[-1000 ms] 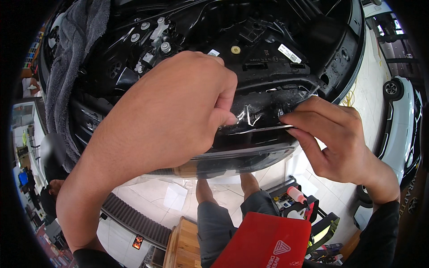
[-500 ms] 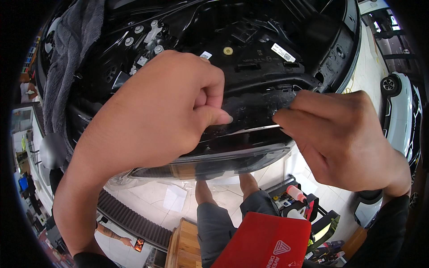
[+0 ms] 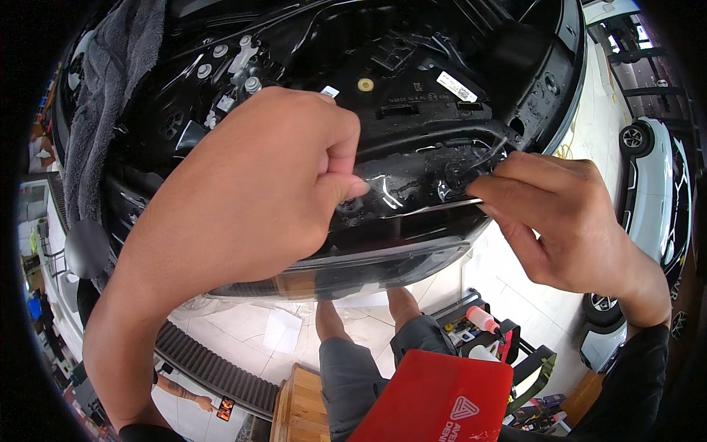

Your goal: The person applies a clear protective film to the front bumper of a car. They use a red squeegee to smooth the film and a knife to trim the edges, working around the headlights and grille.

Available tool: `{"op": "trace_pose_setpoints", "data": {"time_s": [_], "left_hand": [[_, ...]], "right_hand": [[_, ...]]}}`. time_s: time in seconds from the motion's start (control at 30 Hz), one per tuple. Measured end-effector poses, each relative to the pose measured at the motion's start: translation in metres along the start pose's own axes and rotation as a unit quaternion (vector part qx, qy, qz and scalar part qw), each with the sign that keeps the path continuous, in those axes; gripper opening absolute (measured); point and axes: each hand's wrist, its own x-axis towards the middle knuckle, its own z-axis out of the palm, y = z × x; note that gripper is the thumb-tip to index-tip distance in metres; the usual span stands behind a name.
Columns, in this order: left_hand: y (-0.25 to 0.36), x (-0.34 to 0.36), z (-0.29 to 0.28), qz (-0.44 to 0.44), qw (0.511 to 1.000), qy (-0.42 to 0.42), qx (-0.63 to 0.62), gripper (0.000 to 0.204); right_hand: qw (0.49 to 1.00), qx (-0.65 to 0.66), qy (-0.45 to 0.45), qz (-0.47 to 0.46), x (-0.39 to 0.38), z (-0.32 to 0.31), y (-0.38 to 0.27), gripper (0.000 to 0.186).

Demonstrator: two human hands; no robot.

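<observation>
Nearest to us was our left hand, its fingers curled and its thumb close against the bent forefinger. This grip was narrow, but we could not tell whether it held anything. Our right hand pinched, between thumb and forefinger, the edge of a clear film. This film lay along the front edge of a black car panel, between our two hands; near the right fingers a part of it stood up from the surface.

The panel looked wet, with bright glints, so in our judgement the film could slide out of place if the two hands pulled unequally. Too strong a pull by the right pinch could stretch or tear that edge, and a loose one could let it fold on itself, with water or air shut under it.

Behind the left forearm a grey towel hung over the car's side. Lower down we saw a red pouch and a pink bottle. Farther, another person's hand was beside a phone, and to the right stood a white car.
</observation>
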Motion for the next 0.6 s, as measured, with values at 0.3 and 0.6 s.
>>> {"op": "trace_pose_setpoints", "data": {"time_s": [0.3, 0.6], "left_hand": [[0.008, 0.003, -0.007, -0.047, 0.998, -0.029, 0.0, 0.022], [0.009, 0.005, -0.005, -0.043, 0.999, 0.001, -0.027, 0.023]], "right_hand": [[1.0, -0.018, 0.01, -0.022, -0.01, -0.008, 0.021, 0.026], [1.0, 0.002, -0.003, 0.009, -0.026, -0.012, 0.036, 0.023]]}}
